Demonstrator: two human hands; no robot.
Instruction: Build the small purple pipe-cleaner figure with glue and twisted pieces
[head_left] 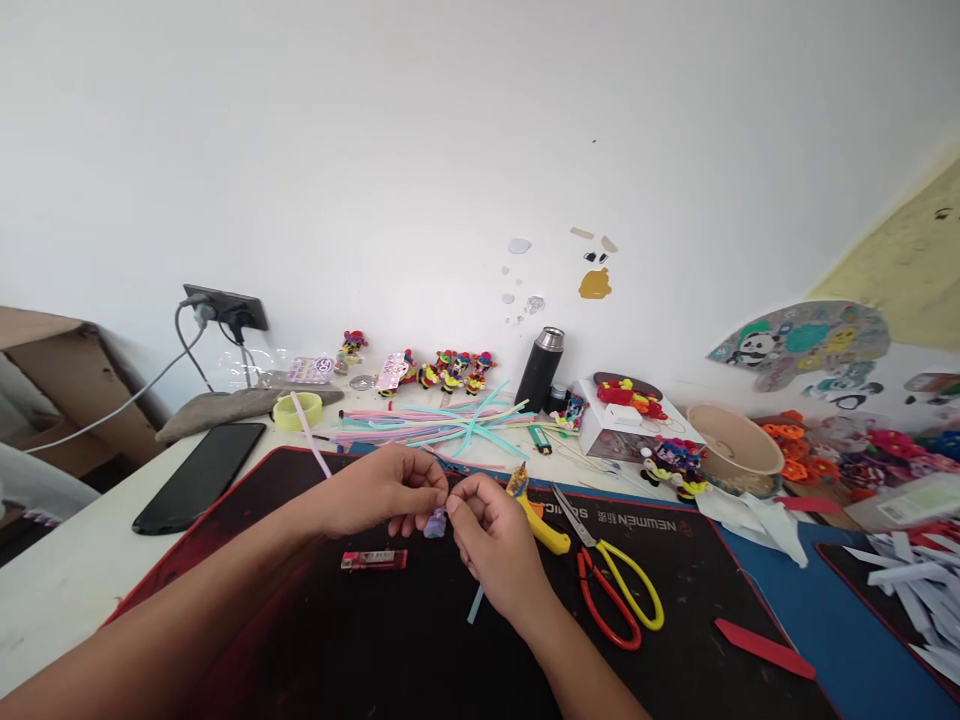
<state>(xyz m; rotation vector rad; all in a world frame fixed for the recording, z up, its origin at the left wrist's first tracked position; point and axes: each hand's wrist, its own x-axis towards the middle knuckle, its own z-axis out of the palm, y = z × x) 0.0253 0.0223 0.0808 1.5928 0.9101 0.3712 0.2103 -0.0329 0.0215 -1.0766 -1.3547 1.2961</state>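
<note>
Bare forearms point(187, 610) come in low from both sides, hands meeting mid-frame over the black mat point(420, 660). Left hand point(390, 490) is nearly closed, thumb and finger pinched on what looks like the top of a small purple piece point(434, 524). Right hand point(495, 550) is narrow too, fingertips against the left's; can't tell if it grips the piece or only touches it. Piece sits between the hands, just above the mat, mostly hidden by fingers. Main risk, my read: slip or twist. Piece is tiny, only fingertips are on it, and nothing visible props it from below. Pulling unevenly could bend it or open up whatever is wound there. Second: fingers block the view, so a misalignment could go unseen. Pale blue strip point(475, 604) pokes out under the right hand; can't see if it's attached, but if it is, a wrist could snag it and tug the work. Yellow-handled pliers point(551, 535) lie close beside the right hand, scissors point(590, 541) just past them, handles spread: an outward elbow or wrist swing could knock either, and the blades are bare. Red lighter point(374, 560) lies near the left; a dropped piece could land by it, low harm unless lit.
</note>
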